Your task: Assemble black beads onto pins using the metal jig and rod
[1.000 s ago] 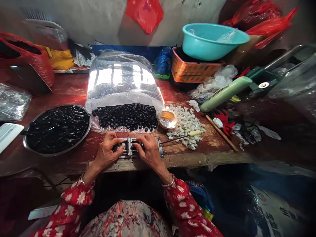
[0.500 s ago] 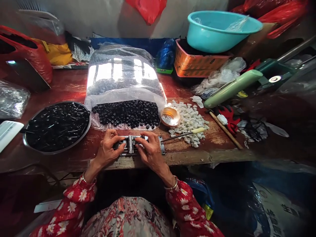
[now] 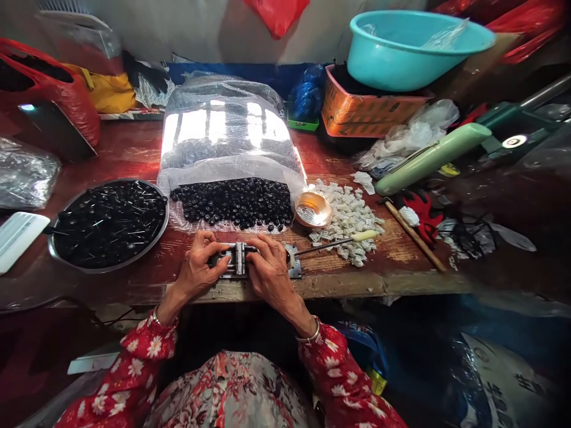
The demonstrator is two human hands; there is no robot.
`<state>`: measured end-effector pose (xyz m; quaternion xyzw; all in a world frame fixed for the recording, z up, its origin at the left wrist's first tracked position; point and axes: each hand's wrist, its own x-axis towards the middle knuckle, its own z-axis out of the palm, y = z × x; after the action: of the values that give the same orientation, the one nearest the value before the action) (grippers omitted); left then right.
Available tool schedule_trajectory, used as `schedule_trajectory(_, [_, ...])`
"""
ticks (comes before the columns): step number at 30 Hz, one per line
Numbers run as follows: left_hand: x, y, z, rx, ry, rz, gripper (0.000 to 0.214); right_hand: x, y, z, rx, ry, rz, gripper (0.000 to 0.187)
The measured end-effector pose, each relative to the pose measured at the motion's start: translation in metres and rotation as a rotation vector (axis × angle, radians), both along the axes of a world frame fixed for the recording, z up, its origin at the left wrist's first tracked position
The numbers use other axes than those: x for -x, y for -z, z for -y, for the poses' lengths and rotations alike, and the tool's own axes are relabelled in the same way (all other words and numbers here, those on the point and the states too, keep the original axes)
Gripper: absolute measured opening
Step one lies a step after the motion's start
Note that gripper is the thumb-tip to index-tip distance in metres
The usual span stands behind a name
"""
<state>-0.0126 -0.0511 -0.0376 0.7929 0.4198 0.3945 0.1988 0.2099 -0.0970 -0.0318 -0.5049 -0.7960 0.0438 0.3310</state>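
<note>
A small metal fixture (image 3: 240, 259) with a raised crossbar lies at the front edge of the table between my hands. My left hand (image 3: 201, 261) is at its left end, thumb and index finger bent toward each other in a pinch; whatever lies between the tips is too small to name. My right hand (image 3: 270, 264) rests over the right half, its fingertips pressed together close beside the crossbar and hiding what they grip. A rod with a pale yellow handle (image 3: 364, 236) extends rightward from the fixture. Behind it, small black round parts (image 3: 232, 202) spill from a clear plastic bag (image 3: 223, 157).
A metal tray (image 3: 166, 223) of black parts with pins stands left. To the right are a small bowl (image 3: 322, 205) of metal pins, a pile of whitish pieces (image 3: 352, 205), a wooden stick (image 3: 414, 235) and a green lever (image 3: 432, 159). A turquoise basin (image 3: 388, 56) sits on an orange basket (image 3: 366, 110).
The view has shifted slightly, so the scene sits farther right. My right hand's fingers have drawn in closer to the crossbar. My left hand stays at the fixture's left end.
</note>
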Motion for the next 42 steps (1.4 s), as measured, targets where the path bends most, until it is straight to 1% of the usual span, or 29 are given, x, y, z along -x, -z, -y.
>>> schedule_trajectory(4, [-0.001,0.0,0.001,-0.01,-0.001,0.003,0.02,0.002,0.002,0.003,-0.047,0.015,0.005,0.022])
schedule_trajectory(10, [-0.001,-0.001,0.002,0.018,-0.012,0.016,0.02,0.004,0.001,0.003,-0.014,0.02,0.094,0.023])
schedule_trajectory(14, [-0.002,-0.002,0.003,0.027,-0.016,0.019,0.02,0.007,0.003,0.005,-0.073,0.025,0.035,0.024])
schedule_trajectory(18, [-0.003,-0.003,0.004,0.034,-0.016,0.029,0.02,0.005,-0.005,0.012,-0.112,0.055,-0.06,0.019])
schedule_trajectory(21, [-0.004,-0.004,0.004,0.031,-0.018,0.028,0.02,0.003,-0.008,0.018,-0.126,0.087,-0.073,0.017])
schedule_trajectory(26, [-0.004,-0.005,0.005,0.033,-0.025,0.022,0.019,0.007,0.002,0.022,-0.167,0.12,0.048,0.017])
schedule_trajectory(30, [-0.004,-0.005,0.005,0.037,-0.026,0.02,0.02,0.009,0.009,0.025,-0.121,0.117,0.05,0.022])
schedule_trajectory(32, [-0.005,-0.005,0.005,0.032,-0.031,0.017,0.019,0.008,0.009,0.027,-0.095,0.105,0.049,0.025])
schedule_trajectory(35, [-0.005,-0.006,0.005,0.028,-0.037,0.01,0.019,0.006,0.009,0.027,-0.11,0.09,0.07,0.028])
schedule_trajectory(38, [-0.005,-0.008,0.006,0.03,-0.036,0.012,0.019,0.005,0.008,0.025,-0.131,0.099,0.079,0.027])
schedule_trajectory(42, [-0.005,-0.007,0.006,0.023,-0.036,0.011,0.019,0.004,0.007,0.025,-0.123,0.104,0.102,0.026])
